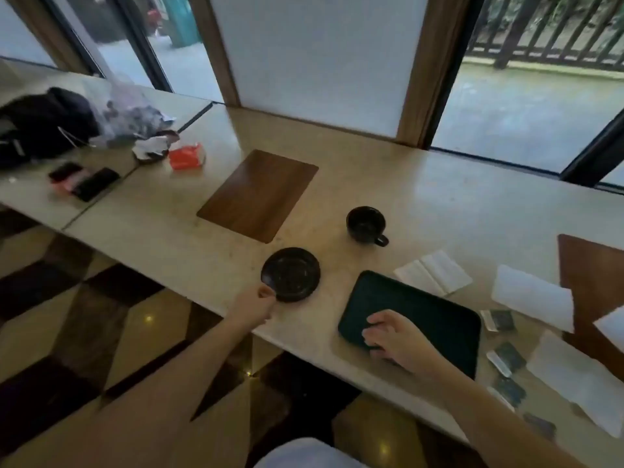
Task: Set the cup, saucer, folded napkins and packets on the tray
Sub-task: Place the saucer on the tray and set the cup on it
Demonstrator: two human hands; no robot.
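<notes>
the left hand (255, 304) pinches the near rim of the black saucer (291, 273) between thumb and curled fingers. the saucer lies flat on the pale surface (422, 190), close to its near edge, and the hand itself reaches past that edge. the right hand (393, 336) rests on the near left part of the dark tray (435, 312), fingers relaxed and spread, holding nothing. the tray lies flat, its near side close to the edge of the surface, and most of its top is bare. a strip of open surface separates the saucer from the left side of the tray. the black cup (365, 225) stands upright behind this strip, apart from both, with its handle pointing to the near right. just behind the tray's far right corner lies a folded napkin (434, 271), and more napkins (533, 297) lie to the right. small dark packets (499, 320) lie scattered just right of the tray, some near the edge. a brown mat (258, 194) lies flat behind the saucer, with free surface around it.
</notes>
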